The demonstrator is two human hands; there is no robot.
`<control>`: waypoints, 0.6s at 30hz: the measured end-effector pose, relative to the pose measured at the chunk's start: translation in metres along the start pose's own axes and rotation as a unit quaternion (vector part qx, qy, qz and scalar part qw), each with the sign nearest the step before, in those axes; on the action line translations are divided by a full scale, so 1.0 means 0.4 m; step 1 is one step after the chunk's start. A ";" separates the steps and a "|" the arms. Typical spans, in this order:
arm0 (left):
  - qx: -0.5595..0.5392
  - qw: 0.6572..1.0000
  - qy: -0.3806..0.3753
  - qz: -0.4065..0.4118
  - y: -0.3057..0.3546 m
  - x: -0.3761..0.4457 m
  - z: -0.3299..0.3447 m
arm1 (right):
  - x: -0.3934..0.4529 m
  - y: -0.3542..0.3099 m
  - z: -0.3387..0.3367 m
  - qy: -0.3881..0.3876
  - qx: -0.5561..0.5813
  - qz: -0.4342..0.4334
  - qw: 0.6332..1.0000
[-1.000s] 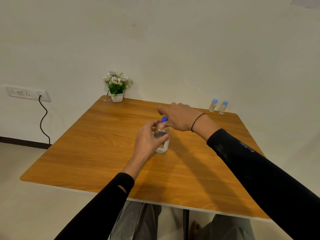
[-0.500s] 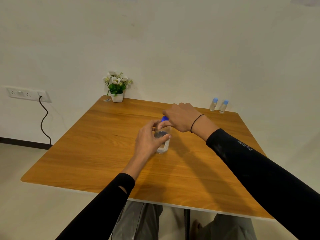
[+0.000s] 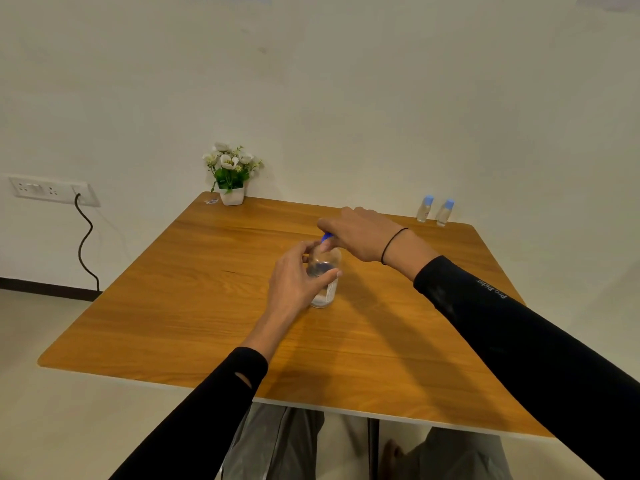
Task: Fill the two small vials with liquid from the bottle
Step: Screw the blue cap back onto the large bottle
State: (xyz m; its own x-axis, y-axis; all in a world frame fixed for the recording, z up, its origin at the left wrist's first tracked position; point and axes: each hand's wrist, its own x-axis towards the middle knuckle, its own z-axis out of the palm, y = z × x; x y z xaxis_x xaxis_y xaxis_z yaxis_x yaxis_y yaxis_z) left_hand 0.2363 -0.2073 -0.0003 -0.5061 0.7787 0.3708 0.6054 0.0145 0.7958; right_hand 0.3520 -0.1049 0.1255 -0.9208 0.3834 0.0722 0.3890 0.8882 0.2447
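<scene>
The bottle (image 3: 325, 278) stands upright near the middle of the worktop (image 3: 180, 306), its long axis vertical and its blue cap (image 3: 325, 237) pointing up. The left hand (image 3: 298, 282) grips the body with curled fingers, while the right hand (image 3: 360, 233) comes from above and pinches the cap (probably to unscrew it). The two vials (image 3: 434, 210) stand upright and capped at the far right edge, well apart from both hands, nearer to the right one.
</scene>
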 end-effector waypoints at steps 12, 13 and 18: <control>0.001 1.000 -0.001 -0.006 0.001 0.000 -0.003 | 0.009 -0.006 -0.003 0.015 -0.039 0.018 0.999; 0.001 1.000 -0.002 -0.005 0.003 -0.001 -0.005 | 0.007 -0.005 -0.004 0.022 -0.042 0.023 0.999; 0.004 1.000 -0.002 -0.006 0.004 0.001 -0.006 | -0.001 0.004 -0.001 -0.017 0.073 -0.018 0.997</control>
State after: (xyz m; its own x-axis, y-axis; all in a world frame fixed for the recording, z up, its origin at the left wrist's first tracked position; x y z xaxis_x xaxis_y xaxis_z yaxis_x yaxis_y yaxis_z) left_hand 0.2355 -0.2084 0.0022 -0.5112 0.7810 0.3588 0.6042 0.0297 0.7963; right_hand 0.3531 -0.1037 0.1264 -0.9337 0.3565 0.0322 0.3579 0.9281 0.1028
